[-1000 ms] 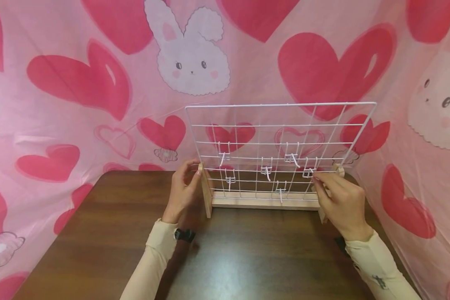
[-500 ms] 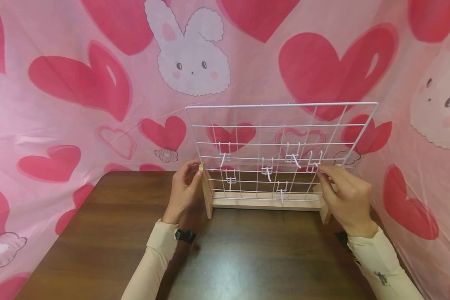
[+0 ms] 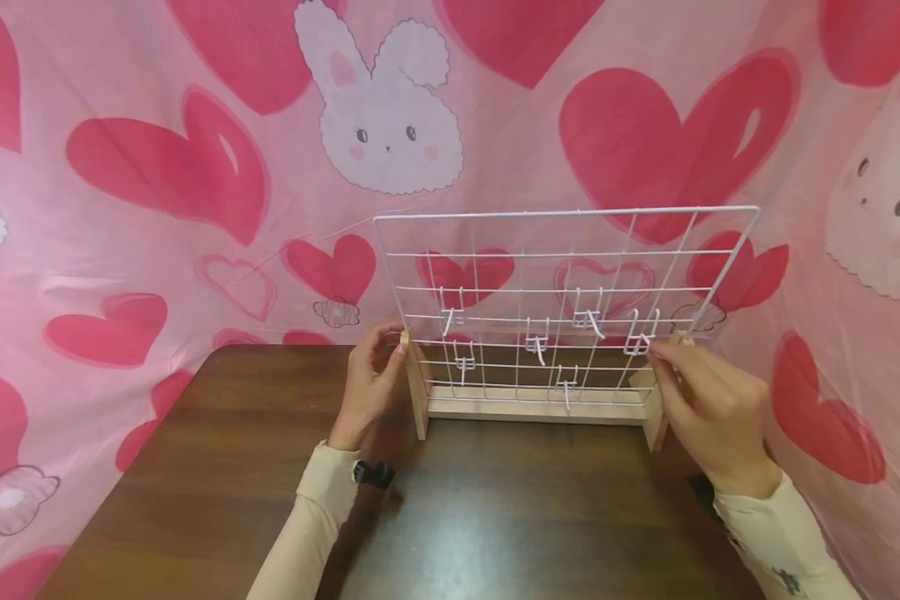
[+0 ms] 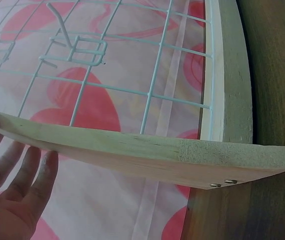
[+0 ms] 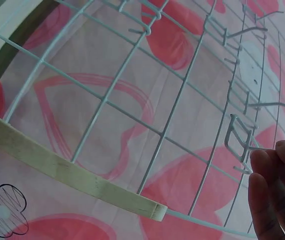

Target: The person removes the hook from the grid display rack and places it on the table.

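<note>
A white wire grid panel stands upright in a wooden stand with two side posts. My left hand holds the top of the left post, thumb on the near side; the left wrist view shows the other fingers along its outer face. Between thumb and fingertips, my right hand pinches the prong of a white wire hook at the panel's right side. Its two upper loops rise past a crossbar. The right wrist view shows this hook's square frame close against the grid wires.
Several similar hooks hang on the grid, among them an upper one and a lower one. The stand's base rests on a brown wooden table. Pink heart-print cloth hangs behind and at the sides.
The pinched hook rose from its place on the grid, then shifted right and slightly down with my right hand. My left hand keeps its hold on the post.
</note>
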Available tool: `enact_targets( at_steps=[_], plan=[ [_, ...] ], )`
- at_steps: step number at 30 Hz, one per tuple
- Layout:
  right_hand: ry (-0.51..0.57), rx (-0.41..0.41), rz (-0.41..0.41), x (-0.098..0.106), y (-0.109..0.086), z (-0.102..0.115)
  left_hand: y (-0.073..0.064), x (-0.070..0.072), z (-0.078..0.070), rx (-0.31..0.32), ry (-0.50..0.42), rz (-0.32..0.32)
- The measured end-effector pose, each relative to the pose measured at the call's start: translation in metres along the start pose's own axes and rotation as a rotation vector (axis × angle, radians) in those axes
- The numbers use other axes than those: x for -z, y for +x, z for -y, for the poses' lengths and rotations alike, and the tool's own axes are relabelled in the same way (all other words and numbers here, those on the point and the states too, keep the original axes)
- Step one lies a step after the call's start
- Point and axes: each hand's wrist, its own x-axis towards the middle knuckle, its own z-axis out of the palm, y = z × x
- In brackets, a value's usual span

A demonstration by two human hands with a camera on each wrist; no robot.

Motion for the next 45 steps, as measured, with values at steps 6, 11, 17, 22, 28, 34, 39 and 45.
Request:
enact_targets(
  at_steps=[6,11,17,22,28,34,39,45],
  plan=[
    [-0.05,0.044,0.046,0.006,-0.01,0.002,-0.001,0.0,0.001,-0.003,0.002,-0.004],
    [-0.107,0.07,0.07,0.008,-0.017,0.002,0.003,0.0,0.015,-0.006,0.037,-0.01],
    [-0.1,0.094,0.106,0.008,-0.022,0.0,0.006,0.0,0.037,-0.001,0.044,-0.013],
    [-0.129,0.096,0.191,0.01,-0.023,-0.002,0.006,0.0,0.041,-0.017,0.029,-0.018],
    [-0.169,0.099,0.289,0.012,-0.029,-0.003,0.004,0.001,0.041,-0.035,0.023,-0.015],
    [-0.191,0.102,0.362,0.014,-0.034,-0.009,0.003,0.001,0.042,-0.044,0.027,-0.012],
    [-0.188,0.089,0.413,0.012,-0.037,-0.01,0.003,0.001,0.04,-0.037,0.019,-0.01],
    [-0.219,0.035,0.543,0.012,-0.039,-0.008,0.004,0.001,0.042,-0.033,0.015,-0.008]
  ],
)
